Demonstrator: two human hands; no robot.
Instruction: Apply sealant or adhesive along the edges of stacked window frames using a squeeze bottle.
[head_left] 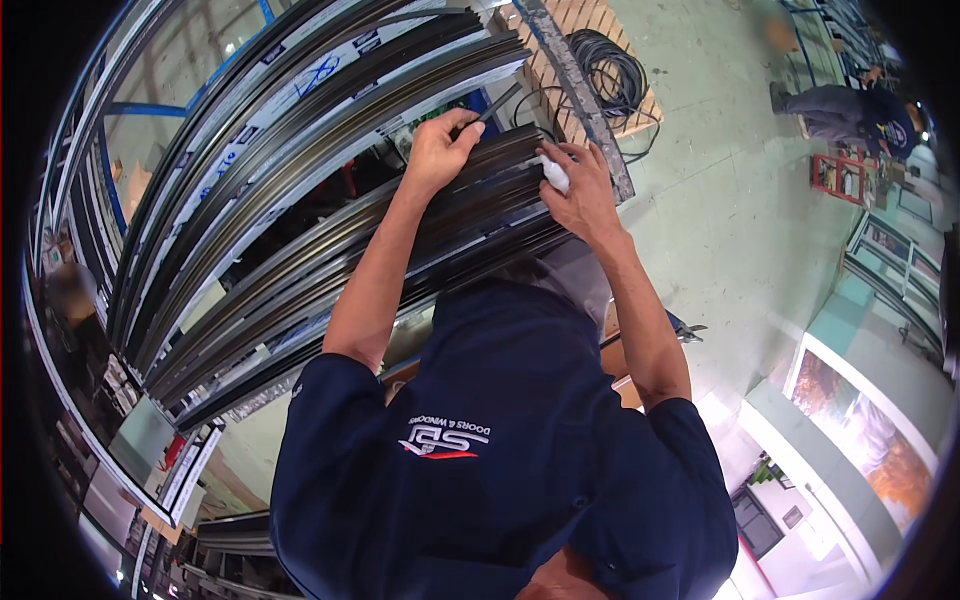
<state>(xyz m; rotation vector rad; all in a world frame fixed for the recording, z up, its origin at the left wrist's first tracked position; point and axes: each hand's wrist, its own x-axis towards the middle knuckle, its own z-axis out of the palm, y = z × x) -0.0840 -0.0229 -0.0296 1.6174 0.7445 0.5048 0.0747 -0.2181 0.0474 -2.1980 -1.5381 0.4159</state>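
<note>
To the left of the near stack of dark profiles (470, 205), our landmark, we see a blue tube (148, 108) crossing on its far side. The far stack (300, 130) lies just beyond the near stack, its long dark lengths layered with white film, and the two run roughly side by side (their edges bow in this wide lens).

At the far edge of the near stack, toward its right end, we find the left hand (440, 150). Its thumb and forefinger pinch a thin dark strip (502, 103), which points up and right, clear of the profile ends; its other fingers are curled in.

Right at the end of the near stack we see the right hand (585, 190), its fingers bent around a small white bottle-shaped piece (555, 177). We cannot tell whether its fingertips also touch the profiles.

Beyond that same end a scuffed metal bar (566, 70) slants past, and farther out a black cable coil (628, 75) rests on a slatted wooden pallet (572, 15). Pliers (690, 332) show on the near side, right of the stack. Well apart to its right we notice a red crate (838, 178) and a co-worker (890, 122) in dark clothes.
</note>
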